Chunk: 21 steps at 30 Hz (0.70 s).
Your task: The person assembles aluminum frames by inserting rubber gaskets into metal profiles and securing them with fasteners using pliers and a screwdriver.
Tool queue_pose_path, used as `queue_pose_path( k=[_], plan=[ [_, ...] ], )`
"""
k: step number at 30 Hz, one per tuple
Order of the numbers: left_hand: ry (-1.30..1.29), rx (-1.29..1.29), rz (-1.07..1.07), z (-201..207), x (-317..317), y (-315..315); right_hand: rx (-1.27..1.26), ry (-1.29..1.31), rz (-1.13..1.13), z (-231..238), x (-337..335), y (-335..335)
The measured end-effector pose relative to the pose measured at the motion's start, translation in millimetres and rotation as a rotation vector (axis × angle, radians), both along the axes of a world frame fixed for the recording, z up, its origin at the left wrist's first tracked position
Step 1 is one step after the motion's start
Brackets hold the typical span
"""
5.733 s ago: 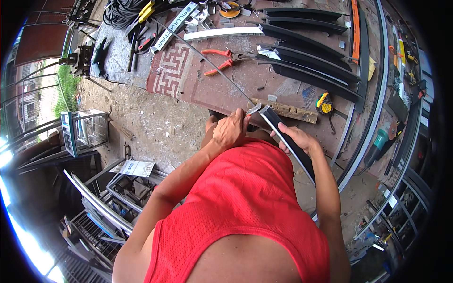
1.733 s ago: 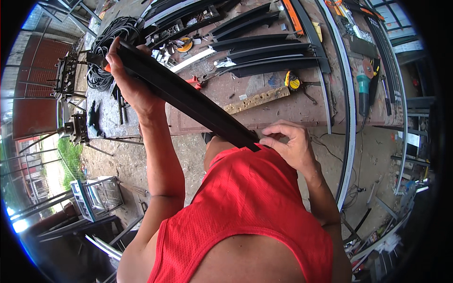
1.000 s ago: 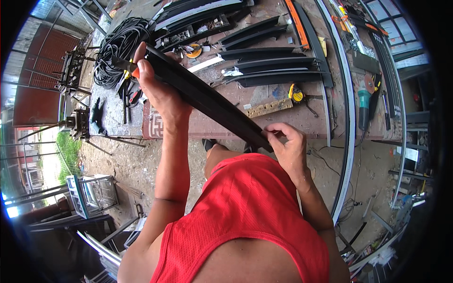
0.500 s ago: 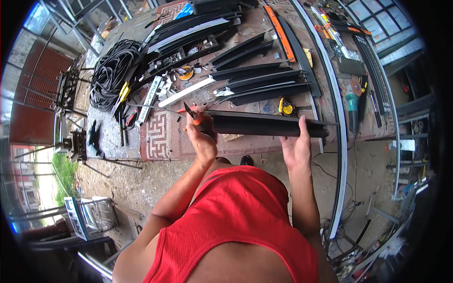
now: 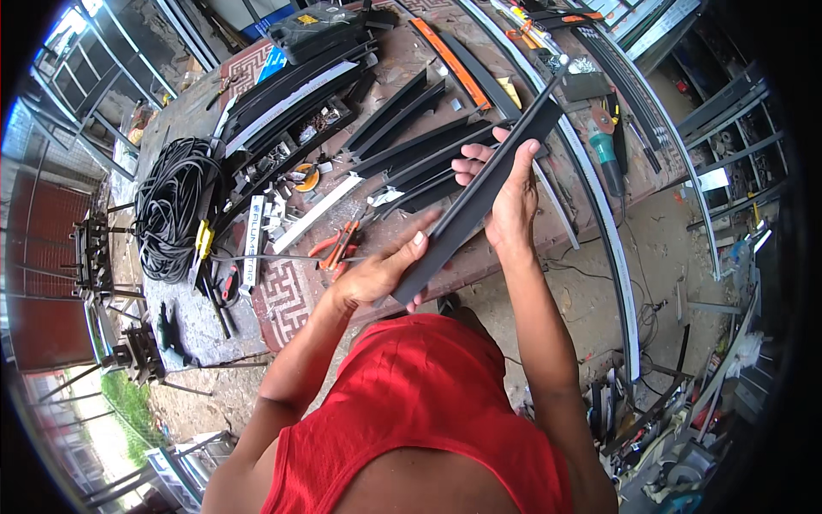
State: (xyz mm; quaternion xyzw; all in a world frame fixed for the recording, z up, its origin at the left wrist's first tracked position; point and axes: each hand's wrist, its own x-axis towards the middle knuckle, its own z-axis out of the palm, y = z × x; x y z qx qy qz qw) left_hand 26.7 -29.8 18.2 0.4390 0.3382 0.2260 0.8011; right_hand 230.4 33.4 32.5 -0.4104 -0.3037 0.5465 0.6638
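A long black metal profile (image 5: 467,206) slants across in front of me, its far end up and to the right, over the table. My left hand (image 5: 385,270) is closed around its near end, with the thumb along the upper side. Farther along, my right hand (image 5: 514,188) grips the same piece, thumb on the right edge and fingertips showing past the left edge. Orange-handled pliers (image 5: 341,248) lie on the table just beyond my left wrist. More black profiles (image 5: 428,158) are spread behind the held one.
A patterned work table (image 5: 287,300) carries a coil of black cable (image 5: 175,210), an orange bar (image 5: 454,64) and a yellow tape roll (image 5: 306,177). At right lie a green angle grinder (image 5: 606,154) and a long pale strip (image 5: 591,180). Metal offcuts (image 5: 685,445) cover the lower right.
The black profile has swung from nearly level to a steep diagonal, its right end rising. My left hand has let go of the orange-handled pliers, which now lie on the table.
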Motion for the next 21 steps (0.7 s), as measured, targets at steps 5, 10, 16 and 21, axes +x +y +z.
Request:
queue_pose_path(
  k=[5, 10, 16, 21],
  plan=[
    [-0.171, -0.135, -0.024, -7, -21, 14, 0.031, -0.989, -0.428, -1, -6, 2],
    [-0.284, -0.193, 0.014, -6, -13, 35, 0.05, -1.289, -0.52, 28, -25, -25],
    [-0.307, -0.095, 0.045, 10, 1, 59, -0.216, -0.86, 0.378, 65, -30, -18],
    [-0.328, -0.105, 0.138, 18, 10, 60, -0.137, -0.845, 0.318, 56, -38, -15]
  ],
)
